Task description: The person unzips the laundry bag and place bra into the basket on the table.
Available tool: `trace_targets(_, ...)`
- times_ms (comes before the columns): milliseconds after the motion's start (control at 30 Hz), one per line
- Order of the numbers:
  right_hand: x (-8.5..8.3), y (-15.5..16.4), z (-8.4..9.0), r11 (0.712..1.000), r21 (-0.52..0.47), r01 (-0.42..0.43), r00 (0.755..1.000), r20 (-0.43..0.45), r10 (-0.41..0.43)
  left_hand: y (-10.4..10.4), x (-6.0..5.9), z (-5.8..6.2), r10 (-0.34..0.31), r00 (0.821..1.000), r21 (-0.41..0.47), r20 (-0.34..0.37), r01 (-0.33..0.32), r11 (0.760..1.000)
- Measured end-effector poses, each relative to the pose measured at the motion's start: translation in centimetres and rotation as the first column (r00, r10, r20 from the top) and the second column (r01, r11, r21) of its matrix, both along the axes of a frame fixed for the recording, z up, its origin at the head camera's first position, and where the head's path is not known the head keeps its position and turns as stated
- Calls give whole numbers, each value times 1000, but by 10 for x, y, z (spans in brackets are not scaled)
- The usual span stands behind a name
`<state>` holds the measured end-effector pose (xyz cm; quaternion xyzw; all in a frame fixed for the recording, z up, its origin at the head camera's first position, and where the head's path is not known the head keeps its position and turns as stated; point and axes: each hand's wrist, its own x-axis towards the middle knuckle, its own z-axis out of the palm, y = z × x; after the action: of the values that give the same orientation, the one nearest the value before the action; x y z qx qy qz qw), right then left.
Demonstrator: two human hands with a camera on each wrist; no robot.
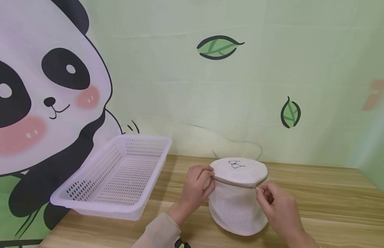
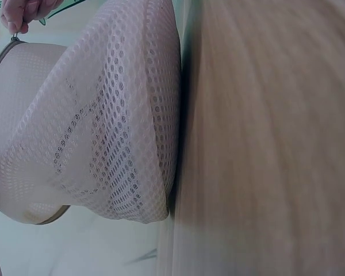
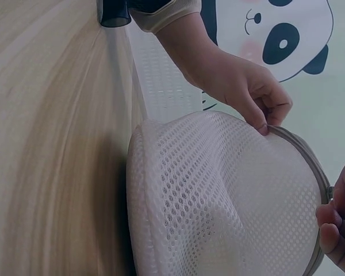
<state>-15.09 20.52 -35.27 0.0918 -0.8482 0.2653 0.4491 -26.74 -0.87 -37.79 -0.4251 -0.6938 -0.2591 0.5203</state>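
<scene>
I'm watching a mesh laundry bag (image 1: 236, 212) standing on the counter (image 1: 340, 203) between the fingers (image 1: 206, 169): left hand (image 1: 196, 182) is pinching its rim (image 1: 232, 182), prob steadying it, right hand (image 1: 281, 205) is pinching the zipper pull (image 2: 15, 37).

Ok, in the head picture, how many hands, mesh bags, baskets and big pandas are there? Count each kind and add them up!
Hands: 2 (left hand and right hand)
Mesh bag: 1
White basket: 1
Panda on the wall: 1
Total: 5
</scene>
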Motion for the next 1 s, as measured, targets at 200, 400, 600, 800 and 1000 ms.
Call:
trace_targets(200, 1, 0, 1, 1000, 5, 3, 1000, -11, -3, -1, 0, 1, 13, 1000, -4, 8, -13, 1000)
trace_targets(400, 1, -1, 1, 1000, 7, -16, 1000, -17, 16, -2, 1, 2, 20, 1000, -28, 10, -20, 999)
trace_targets(600, 1, -2, 1, 1000, 3, -31, 999, -25, 31, -3, 4, 4, 14, 1000, -69, 21, -13, 998)
trace_targets(800, 1, -2, 2, 999, 9, -34, 999, -40, 35, -1, 9, 10, 13, 1000, -105, 2, -13, 994)
trace_targets(1000, 2, -3, 3, 999, 14, -38, 998, -41, 38, 5, 16, 16, -12, 999, -118, -44, 7, 993)
